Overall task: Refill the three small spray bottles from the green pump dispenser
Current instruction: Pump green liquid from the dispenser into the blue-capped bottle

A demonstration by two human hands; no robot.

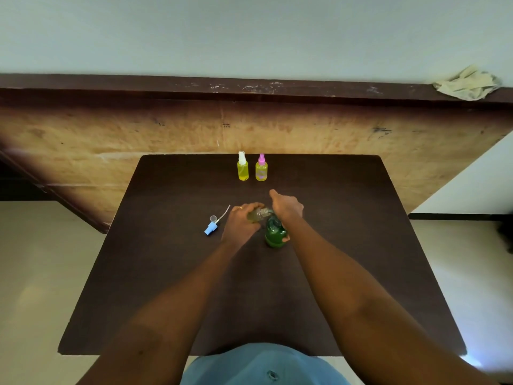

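My left hand [241, 221] grips a small uncapped spray bottle [259, 214], tilted with its mouth against the spout of the green pump dispenser [274, 232]. My right hand [286, 207] rests on top of the dispenser's pump head, the thumb sticking out towards the far side. The blue spray cap [211, 227] with its thin tube lies on the table to the left. Two capped spray bottles of yellow liquid stand near the far edge: one with a white cap [243, 168], one with a pink cap [261, 169].
The dark brown table [166, 273] stands against a worn plywood panel [111, 134]. A crumpled cloth [469, 83] lies on the ledge at the far right. Pale floor shows on both sides.
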